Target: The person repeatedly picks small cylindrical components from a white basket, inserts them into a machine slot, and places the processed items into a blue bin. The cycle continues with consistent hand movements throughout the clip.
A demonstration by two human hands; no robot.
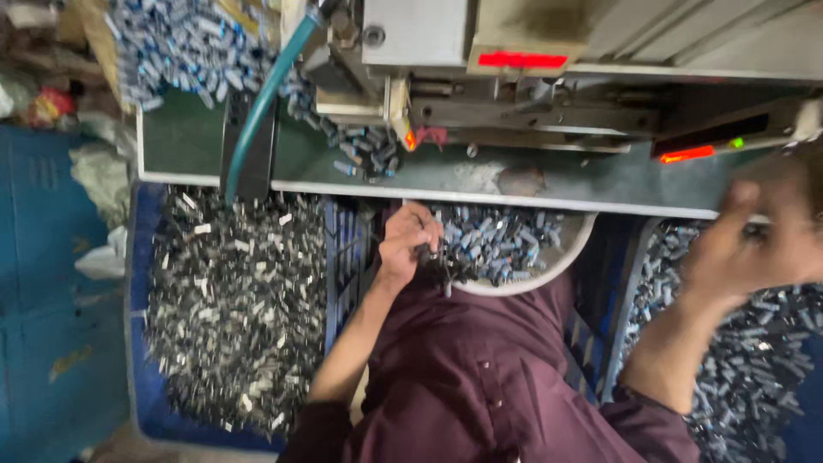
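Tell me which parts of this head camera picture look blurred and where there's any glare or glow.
In the head view, the right hand is smeared by motion blur, while the left hand at the white bowl of small blue-grey parts looks fairly sharp. The red lights on the machine glow and bleed, and the far corners are soft and dim.

Left hand [410,238] pinching small parts [441,264] over bowl [549,267].

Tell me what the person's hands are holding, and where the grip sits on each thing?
The left hand closes on a few small dark parts at the rim of the white bowl; the exact grip is hidden. The right hand is blurred, so its hold cannot be told.
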